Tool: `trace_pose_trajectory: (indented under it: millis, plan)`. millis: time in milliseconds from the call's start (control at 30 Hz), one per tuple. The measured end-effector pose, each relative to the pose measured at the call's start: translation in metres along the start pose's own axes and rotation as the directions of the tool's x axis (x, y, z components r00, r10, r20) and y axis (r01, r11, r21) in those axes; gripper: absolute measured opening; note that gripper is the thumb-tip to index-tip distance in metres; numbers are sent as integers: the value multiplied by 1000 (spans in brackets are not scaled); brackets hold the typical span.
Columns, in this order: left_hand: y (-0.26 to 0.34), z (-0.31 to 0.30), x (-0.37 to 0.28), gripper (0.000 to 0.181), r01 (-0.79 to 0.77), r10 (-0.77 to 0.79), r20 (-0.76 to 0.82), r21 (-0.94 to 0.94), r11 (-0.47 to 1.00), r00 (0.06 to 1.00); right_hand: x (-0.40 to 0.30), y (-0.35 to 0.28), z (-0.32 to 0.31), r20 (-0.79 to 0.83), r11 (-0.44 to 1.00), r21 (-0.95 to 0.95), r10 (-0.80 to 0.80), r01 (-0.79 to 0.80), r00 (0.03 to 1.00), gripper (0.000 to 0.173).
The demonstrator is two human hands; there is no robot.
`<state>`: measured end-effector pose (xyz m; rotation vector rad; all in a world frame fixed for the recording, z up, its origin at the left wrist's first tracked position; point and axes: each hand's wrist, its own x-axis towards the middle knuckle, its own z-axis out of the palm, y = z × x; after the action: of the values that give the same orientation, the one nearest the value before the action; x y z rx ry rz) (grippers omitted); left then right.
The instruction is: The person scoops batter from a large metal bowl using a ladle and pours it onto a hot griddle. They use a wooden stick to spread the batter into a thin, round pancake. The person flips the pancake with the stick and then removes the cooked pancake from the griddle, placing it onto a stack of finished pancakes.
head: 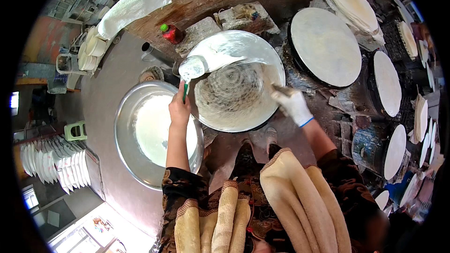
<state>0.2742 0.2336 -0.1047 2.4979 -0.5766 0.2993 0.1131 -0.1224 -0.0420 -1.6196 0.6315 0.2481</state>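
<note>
My left hand (179, 108) is bare and grips the green handle of a ladle (191, 67), whose bowl is at the left edge of a round griddle (235, 95). White batter (223, 58) spreads from beside the ladle over the griddle's upper part, while its middle shows dark, swirled marks. My right hand (292, 106), in a white glove with a blue cuff, is closed on a scraper-like tool (277, 87) at the griddle's right side; the tool is partly hidden and blurred. Under my left forearm stands a large metal basin (123, 126) of white batter (153, 130).
Right of the griddle is another round griddle covered by a pale flatbread (325, 47), with a flatbread stack (353, 7) behind it. Several more bread-covered griddles follow at far right. A red bottle (173, 34) with a green cap and a metal pitcher (154, 54) stand beyond the basin.
</note>
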Motion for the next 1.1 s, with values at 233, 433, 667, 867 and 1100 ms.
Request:
trace_pose_trajectory:
  millis: [233, 433, 667, 867, 1100]
  plan:
    - [29, 8, -16, 62, 97, -97, -40, -9, 995, 994, 40, 28, 55, 213, 949, -315, 68, 2, 975, 42]
    - [17, -1, -71, 56, 253, -251, -157, -9, 968, 955, 42, -21, 9, 326, 985, -163, -8, 64, 945, 43]
    - [59, 6, -106, 59, 324, -340, -197, -108, 940, 920, 84, -44, -18, 378, 900, -378, -64, 217, 923, 45]
    - [91, 14, -144, 52, 448, -480, -224, -181, 876, 848, 61, -36, -11, 569, 867, -468, 148, 170, 809, 39]
    - [105, 23, -181, 54, 468, -487, -206, -135, 873, 849, 165, -80, -30, 506, 932, -260, -92, 254, 858, 42]
